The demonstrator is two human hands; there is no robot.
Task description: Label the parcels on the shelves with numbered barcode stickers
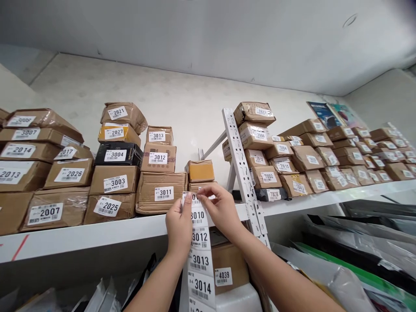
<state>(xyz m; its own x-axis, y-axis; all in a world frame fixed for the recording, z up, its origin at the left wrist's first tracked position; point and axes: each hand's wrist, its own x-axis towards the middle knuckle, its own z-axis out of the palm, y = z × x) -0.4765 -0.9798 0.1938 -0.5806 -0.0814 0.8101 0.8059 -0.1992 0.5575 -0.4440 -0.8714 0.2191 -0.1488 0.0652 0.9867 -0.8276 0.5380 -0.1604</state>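
Note:
A long strip of white number labels hangs down in front of me, reading 3010, 3012, 3013, 3014. My left hand pinches the strip's upper left edge. My right hand pinches the top label at its upper right corner, fingers closed on it. Both hands are raised just in front of a small brown box on the white shelf, beside the box marked 3011.
The shelf carries stacked brown parcels with numbered labels: 2007, 2025, 3003, 3004, 3012 at left, 7002, 7015, 7028 at right. A white perforated upright divides the shelf. Below are a box marked 4039 and grey, black and green mailer bags.

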